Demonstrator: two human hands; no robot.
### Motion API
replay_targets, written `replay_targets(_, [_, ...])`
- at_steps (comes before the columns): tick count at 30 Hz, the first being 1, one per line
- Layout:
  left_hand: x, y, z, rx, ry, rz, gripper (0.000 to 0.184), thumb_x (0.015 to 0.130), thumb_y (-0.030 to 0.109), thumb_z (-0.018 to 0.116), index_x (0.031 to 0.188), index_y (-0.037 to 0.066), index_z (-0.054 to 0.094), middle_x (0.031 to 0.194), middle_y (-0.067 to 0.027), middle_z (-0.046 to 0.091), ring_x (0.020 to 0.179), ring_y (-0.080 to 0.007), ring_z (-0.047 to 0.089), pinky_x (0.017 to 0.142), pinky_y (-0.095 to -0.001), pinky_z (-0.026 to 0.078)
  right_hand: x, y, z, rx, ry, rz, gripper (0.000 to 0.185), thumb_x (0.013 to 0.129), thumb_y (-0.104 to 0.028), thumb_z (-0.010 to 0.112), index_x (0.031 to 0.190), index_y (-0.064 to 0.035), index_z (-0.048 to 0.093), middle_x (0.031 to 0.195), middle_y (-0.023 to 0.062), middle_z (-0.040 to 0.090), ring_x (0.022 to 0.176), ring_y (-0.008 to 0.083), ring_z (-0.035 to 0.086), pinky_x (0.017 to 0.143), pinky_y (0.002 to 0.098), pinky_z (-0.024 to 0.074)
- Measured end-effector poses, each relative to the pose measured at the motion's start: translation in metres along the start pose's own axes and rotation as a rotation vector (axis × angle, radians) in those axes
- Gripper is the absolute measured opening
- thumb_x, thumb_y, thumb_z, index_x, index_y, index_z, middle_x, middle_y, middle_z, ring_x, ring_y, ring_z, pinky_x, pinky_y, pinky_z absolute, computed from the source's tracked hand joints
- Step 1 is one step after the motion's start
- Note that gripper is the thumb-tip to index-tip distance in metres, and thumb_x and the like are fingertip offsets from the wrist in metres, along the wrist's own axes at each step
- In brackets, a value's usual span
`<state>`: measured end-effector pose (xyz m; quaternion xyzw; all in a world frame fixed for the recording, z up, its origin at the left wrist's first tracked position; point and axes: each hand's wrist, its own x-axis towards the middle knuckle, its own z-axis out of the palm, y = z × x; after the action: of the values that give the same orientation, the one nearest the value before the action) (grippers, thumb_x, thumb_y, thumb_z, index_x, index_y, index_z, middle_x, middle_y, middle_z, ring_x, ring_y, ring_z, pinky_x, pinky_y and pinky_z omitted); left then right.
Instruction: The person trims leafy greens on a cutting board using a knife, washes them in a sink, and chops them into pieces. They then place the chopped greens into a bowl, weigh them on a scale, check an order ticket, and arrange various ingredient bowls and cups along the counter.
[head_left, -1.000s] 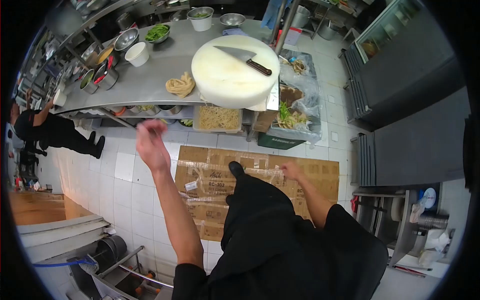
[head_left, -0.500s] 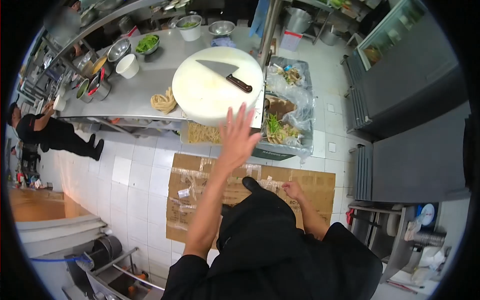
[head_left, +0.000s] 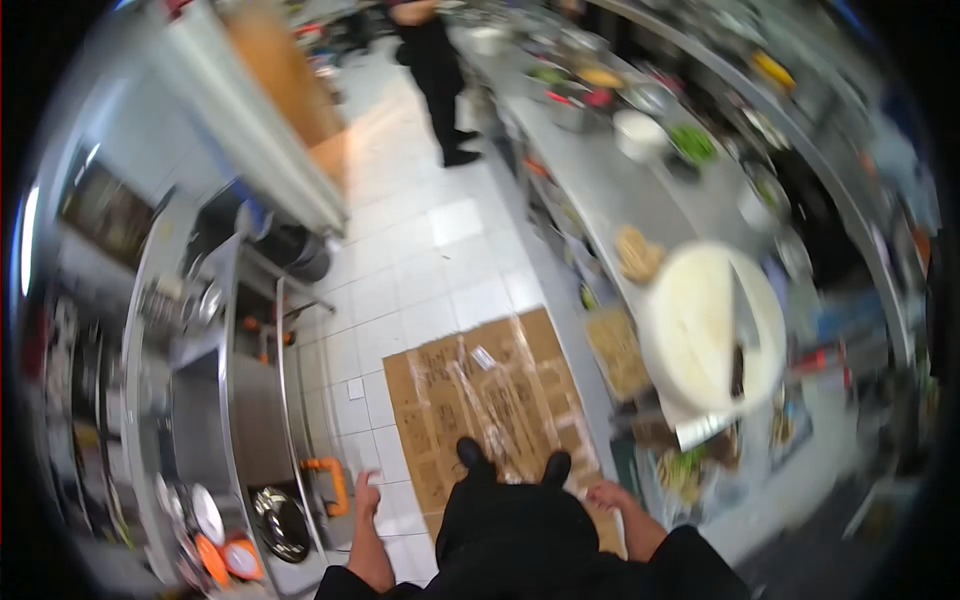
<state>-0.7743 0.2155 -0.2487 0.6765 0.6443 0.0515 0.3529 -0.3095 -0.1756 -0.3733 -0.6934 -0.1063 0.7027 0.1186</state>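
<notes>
My left hand (head_left: 368, 490) hangs low beside my left leg with its fingers partly stretched, and nothing shows in it. It is nearest the sink unit's orange pipe (head_left: 338, 487). On the other side my right hand (head_left: 608, 495) hangs by my right leg, loosely bent and slightly blurred, with no object visible in it. To the right, a knife (head_left: 740, 330) lies on the round white cutting board (head_left: 690, 310), apart from both hands. A tan cloth-like bundle (head_left: 638, 255) sits beside the board on the steel counter (head_left: 590, 190).
Flattened cardboard (head_left: 440, 400) lies under my feet on the white tile floor (head_left: 395, 260). A steel sink unit (head_left: 262, 440) stands at left, with a black shiny lid (head_left: 282, 525). Another person (head_left: 435, 80) stands beside the counter ahead. Food scraps (head_left: 683, 470) lie below the board.
My view has swung left, so the counter and board now lie to my right. My left hand has dropped from near the board to my side. The knife still lies on the board.
</notes>
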Motion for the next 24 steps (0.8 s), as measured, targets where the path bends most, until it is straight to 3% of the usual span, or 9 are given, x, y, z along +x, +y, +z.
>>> replay_targets(3, [-0.091,-0.084,0.014,-0.054,-0.313,-0.573,0.061,0.063,0.002,0.056,0.123,0.007,0.055,0.112,-0.0184,0.059,0.101,-0.0281,0.058,0.081,-0.0359,0.05,-0.033,-0.116,-0.013,-0.222,-0.036,-0.049,0.02,0.083,-0.029,0.064,0.091,-0.0111,0.067,0.077,0.0019,0.061,0.06,0.0119,0.057,0.048,0.0279,0.0451])
replay_targets(9, [-0.197,-0.209,0.091,-0.764,-0.381,-0.882,0.046,0.074,0.017,0.065,0.118,0.005,0.057,0.106,-0.0146,0.063,0.096,-0.0259,0.061,0.079,-0.0393,0.052,-0.075,-0.299,0.048,-0.513,-0.402,-0.07,0.027,0.085,-0.034,0.062,0.095,-0.0092,0.064,0.076,0.0003,0.06,0.059,0.0123,0.056,0.048,0.0276,0.048])
replay_targets(10, [-0.207,-0.219,0.1,-1.06,-0.428,-0.902,0.041,0.077,0.018,0.064,0.115,0.006,0.059,0.101,-0.0125,0.066,0.09,-0.0246,0.063,0.076,-0.0386,0.053,-0.075,-0.32,0.066,-0.375,-0.538,-0.053,0.028,0.087,-0.034,0.06,0.099,-0.0087,0.063,0.081,0.0006,0.061,0.063,0.0123,0.058,0.05,0.0268,0.0493])
replay_targets(11, [-0.191,-0.236,0.091,-1.063,-0.438,-0.863,0.027,0.076,0.017,0.062,0.102,0.007,0.063,0.075,-0.0096,0.066,0.066,-0.0217,0.063,0.044,-0.0389,0.048,-0.074,-0.339,0.079,-0.248,-0.674,-0.011,0.029,0.089,-0.033,0.058,0.103,-0.0082,0.061,0.086,0.001,0.062,0.067,0.0124,0.059,0.052,0.0259,0.0507])
replay_targets(13, [-0.179,-0.22,0.095,-0.4,-0.591,-0.375,0.027,0.091,0.03,0.048,0.077,0.011,0.061,0.064,-0.0036,0.058,0.049,-0.0164,0.053,0.042,-0.0345,0.042,-0.048,-0.353,0.104,-0.257,-0.793,0.082,0.029,0.091,-0.032,0.056,0.108,-0.0082,0.06,0.095,0.0031,0.062,0.073,0.012,0.061,0.058,0.025,0.0525])
replay_targets(14, [-0.174,-0.191,0.089,-0.67,-0.12,-0.751,0.029,0.092,0.033,0.047,0.079,0.011,0.06,0.061,-0.0013,0.054,0.048,-0.0148,0.05,0.042,-0.0328,0.041,-0.031,-0.354,0.109,-0.064,-0.642,0.099,0.032,0.09,-0.032,0.057,0.112,-0.0082,0.059,0.097,0.0052,0.062,0.074,0.014,0.062,0.059,0.0271,0.0534])
replay_targets(18, [-0.11,-0.16,0.027,-1.01,0.116,-0.75,0.026,0.091,0.025,0.051,0.107,0.007,0.06,0.083,-0.0031,0.061,0.072,-0.0128,0.056,0.062,-0.0291,0.046,0.034,-0.378,0.077,-0.508,0.121,-0.162,0.052,0.084,-0.03,0.062,0.128,-0.006,0.048,0.106,0.0112,0.062,0.075,0.0237,0.064,0.065,0.0353,0.0544])
replay_targets(22, [-0.061,-0.158,-0.028,-1.058,0.244,-0.638,0.03,0.088,0.015,0.055,0.116,0.004,0.058,0.09,-0.0043,0.062,0.081,-0.013,0.056,0.075,-0.0275,0.047,0.032,-0.468,0.083,-0.653,0.301,0.032,0.059,0.076,-0.03,0.069,0.126,-0.0039,0.051,0.106,0.0119,0.062,0.081,0.0268,0.064,0.073,0.0369,0.0515])
replay_targets(24, [-0.045,-0.164,-0.039,-1.063,0.287,-0.628,0.03,0.088,0.014,0.055,0.116,0.004,0.058,0.091,-0.0051,0.062,0.081,-0.0136,0.057,0.076,-0.0276,0.047,0.139,-0.508,0.038,-1.485,-0.062,-0.561,0.049,0.076,-0.027,0.067,0.117,-0.0036,0.055,0.102,0.0139,0.061,0.074,0.0252,0.063,0.061,0.0371,0.0506])
